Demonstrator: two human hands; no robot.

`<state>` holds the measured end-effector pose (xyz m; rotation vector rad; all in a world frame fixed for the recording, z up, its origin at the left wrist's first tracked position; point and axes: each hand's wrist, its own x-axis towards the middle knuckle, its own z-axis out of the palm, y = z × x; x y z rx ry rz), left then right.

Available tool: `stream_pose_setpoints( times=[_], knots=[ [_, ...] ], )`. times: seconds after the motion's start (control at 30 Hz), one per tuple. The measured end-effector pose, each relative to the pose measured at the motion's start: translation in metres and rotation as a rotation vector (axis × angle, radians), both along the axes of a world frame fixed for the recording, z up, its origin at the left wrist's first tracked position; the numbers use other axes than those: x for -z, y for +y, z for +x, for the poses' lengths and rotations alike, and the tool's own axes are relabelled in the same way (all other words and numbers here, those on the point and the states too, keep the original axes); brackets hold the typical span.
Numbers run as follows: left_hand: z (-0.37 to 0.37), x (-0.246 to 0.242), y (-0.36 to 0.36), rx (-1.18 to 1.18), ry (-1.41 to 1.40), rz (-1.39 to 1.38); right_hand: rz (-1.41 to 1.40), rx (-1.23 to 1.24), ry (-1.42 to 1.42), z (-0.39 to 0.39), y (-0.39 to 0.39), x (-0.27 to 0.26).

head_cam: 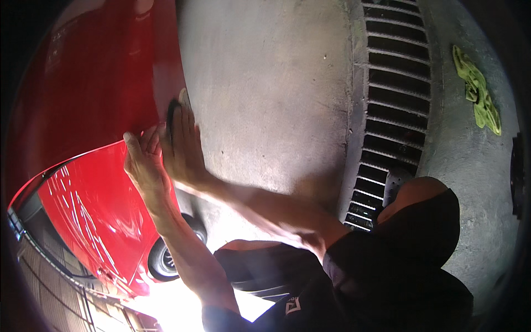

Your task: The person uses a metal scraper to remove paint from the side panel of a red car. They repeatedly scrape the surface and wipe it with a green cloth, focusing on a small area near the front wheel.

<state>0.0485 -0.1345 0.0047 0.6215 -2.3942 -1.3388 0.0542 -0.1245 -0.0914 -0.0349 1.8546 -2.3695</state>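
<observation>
A glossy red car body (103, 74) takes up the left side of the view. My left hand (147, 166) is against it, thumb raised beside the pale-lit panel seam and fingers partly bent; no object shows in it. Just to its right, my right hand (182, 145) lies with extended fingers over a dark pad (172, 114) at the car's lower edge. A pale rim shows past the fingertips. Most of the pad is hidden by the hand, so its exact kind cannot be told.
A metal floor grate (398, 87) crosses the concrete floor (265, 83). A crumpled yellow-green cloth (477, 91) lies beyond it. A car wheel (164, 259) is near my left forearm. Bright light glares at the bottom, and a dark object (517, 178) stands at the far right.
</observation>
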Motion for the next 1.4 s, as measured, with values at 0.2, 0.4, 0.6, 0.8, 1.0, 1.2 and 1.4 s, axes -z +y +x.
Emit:
stream_pose_setpoints(
  times=[0.2,0.4,0.6,0.8,1.0,1.2,1.4],
  knots=[
    [0.006,0.002,-0.012,-0.016,0.059,0.017,-0.226,-0.077,0.002,0.022,0.013,-0.009],
    [0.008,0.004,-0.002,-0.028,0.034,-0.009,-0.234,0.052,-0.013,-0.019,0.003,0.013],
    [0.003,0.011,0.004,-0.108,0.009,-0.080,0.063,0.103,0.105,-0.028,-0.015,0.024],
    [0.005,-0.002,0.005,-0.015,-0.016,-0.099,-0.093,-0.019,0.042,-0.008,0.002,0.012],
    [-0.003,0.014,0.015,-0.002,0.066,-0.065,-0.231,-0.120,-0.037,-0.081,0.025,0.030],
    [0.003,0.013,-0.016,0.027,0.045,-0.071,0.194,-0.175,0.123,-0.060,0.000,0.035],
    [0.011,-0.007,-0.019,-0.039,-0.015,-0.089,0.011,-0.256,0.046,0.003,0.019,-0.009]
  ],
)
